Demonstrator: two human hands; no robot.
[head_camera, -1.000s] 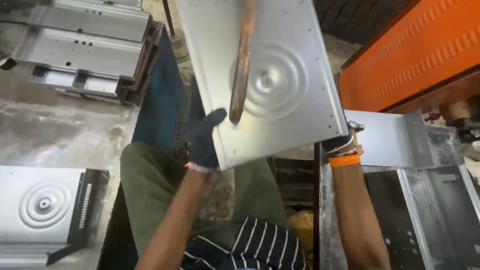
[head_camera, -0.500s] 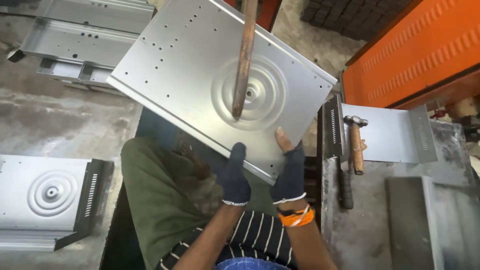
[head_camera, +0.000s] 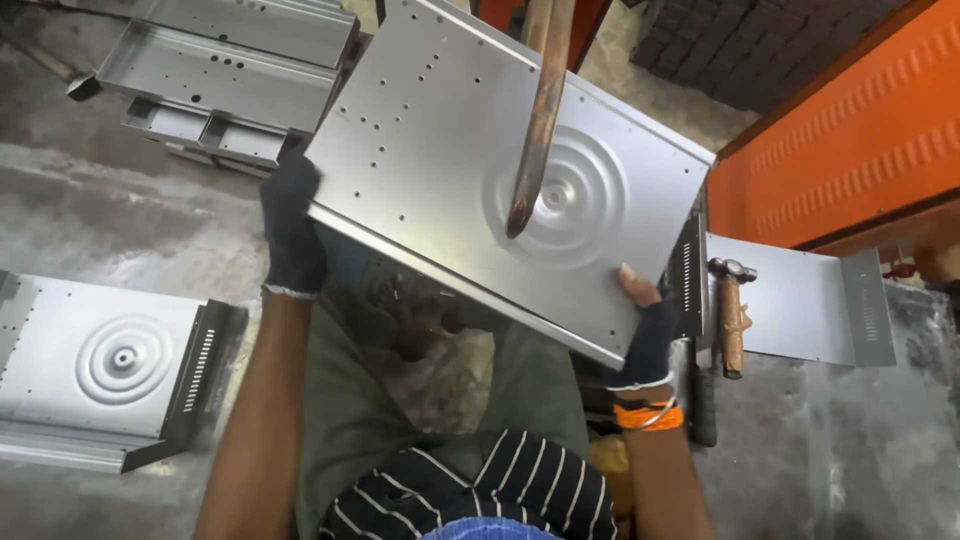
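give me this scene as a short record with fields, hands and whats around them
left hand: gloved left hand grips the left corner of the sheet-metal panel
right hand: gloved right hand holds the panel's lower right edge
panel: tilted, round embossed rings, small holes
rod: rusty rod tip at the rings
hammer: hammer lies at right
floor: matching panel at left

The panel (head_camera: 440, 170) is seen as smooth, matt grey sheet metal. The hammer (head_camera: 731, 312) is handled in wood. The floor (head_camera: 120, 215) is rough concrete.

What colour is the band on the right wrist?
Orange; the wrist band shows clearly in the head view.
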